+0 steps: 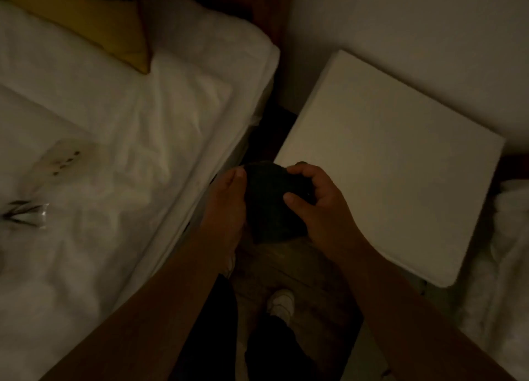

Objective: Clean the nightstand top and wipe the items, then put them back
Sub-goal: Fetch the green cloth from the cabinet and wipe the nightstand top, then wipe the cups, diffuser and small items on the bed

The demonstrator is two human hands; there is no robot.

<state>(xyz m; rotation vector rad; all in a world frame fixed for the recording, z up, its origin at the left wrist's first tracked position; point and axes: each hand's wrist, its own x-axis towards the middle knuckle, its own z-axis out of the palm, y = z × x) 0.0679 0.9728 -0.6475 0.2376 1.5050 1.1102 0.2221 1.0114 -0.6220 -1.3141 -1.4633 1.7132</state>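
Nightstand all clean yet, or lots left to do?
The nightstand top shows nothing on it, and two items lie on the bed. Both hands, left and right, hold a dark cloth. Wiping the items and returning them remains.

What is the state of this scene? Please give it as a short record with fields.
place: gap between bed and white nightstand
nightstand top: nothing on it in view
cloth: dark cloth held in front of the nightstand's near corner
left hand: holds the cloth's left side
right hand: fingers curled round the cloth
on bed: power strip, clear wrapped item
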